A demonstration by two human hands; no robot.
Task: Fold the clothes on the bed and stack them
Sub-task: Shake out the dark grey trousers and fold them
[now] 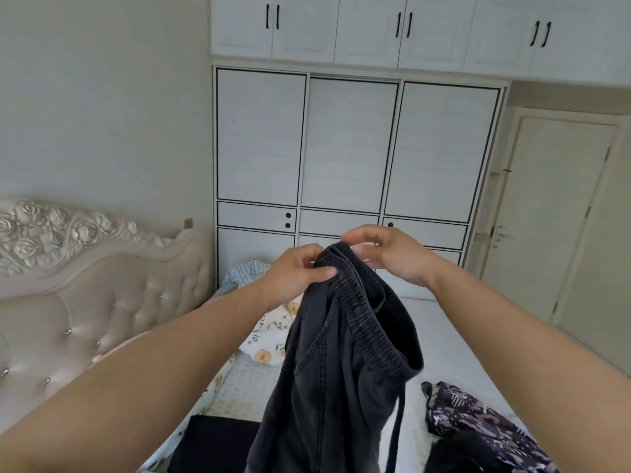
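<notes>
- Black cotton trousers [341, 363] with a gathered elastic waistband hang in the air from our two hands, well above the bed [440, 332].
- Our left hand [293, 273] pinches the waistband at its top, thumb pressed flat on the gathers and fingers curled behind the cloth.
- Our right hand [386, 254] sits just beside the left, at the same high point of the waistband; its fingers are bent and its fingertips touch the cloth, though we cannot tell how firmly it has hold.
- Below the grip the waistband loops open to the right, and the legs drop straight down past the bottom edge of the view.
- A dark drawstring [396, 435] dangles from the waistband, below and right of the grip.
- Below and to the left of the grip lies a folded black garment [211, 445] on the bed.
- Below and to the right lies a crumpled dark patterned garment [478, 425], apart from the trousers.
- Just under our left wrist we see a white floral cloth [269, 336] on the bed.
- Left of the grip stands a padded headboard [102, 295]; beyond the grip, a white wardrobe [351, 145], with a door [546, 216] to its right.
</notes>
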